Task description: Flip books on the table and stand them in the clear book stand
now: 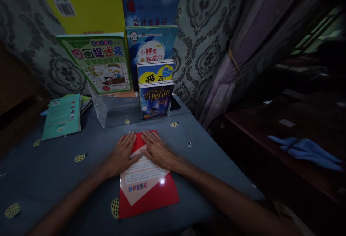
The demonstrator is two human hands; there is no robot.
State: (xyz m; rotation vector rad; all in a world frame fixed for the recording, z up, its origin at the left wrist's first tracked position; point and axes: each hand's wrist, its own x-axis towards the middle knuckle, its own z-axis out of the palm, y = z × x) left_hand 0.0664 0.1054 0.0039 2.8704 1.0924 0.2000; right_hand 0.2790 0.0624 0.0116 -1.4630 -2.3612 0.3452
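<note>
A red book [164, 192] with a pale printed panel lies flat on the table, its text upside down to me. My left hand [123, 155] rests palm down on its upper left part, fingers stretched toward its far edge. Beside it my right hand [158, 151] lies flat on the upper right part, fingers also extended. The two thumbs nearly meet over the middle of the cover. Just beyond the hands stands a clear stepped rack [117, 108] holding upright books, with a dark blue book [155, 101] in front and a green picture book [105, 65] at the left.
Behind these stand a yellow book [94, 16] and blue books [152, 43]. A teal book [62, 117] lies on a small pile at the left. The blue tablecloth [216, 178] ends at the right, near a dark red piece of furniture [256, 131] and a tied curtain [229, 56].
</note>
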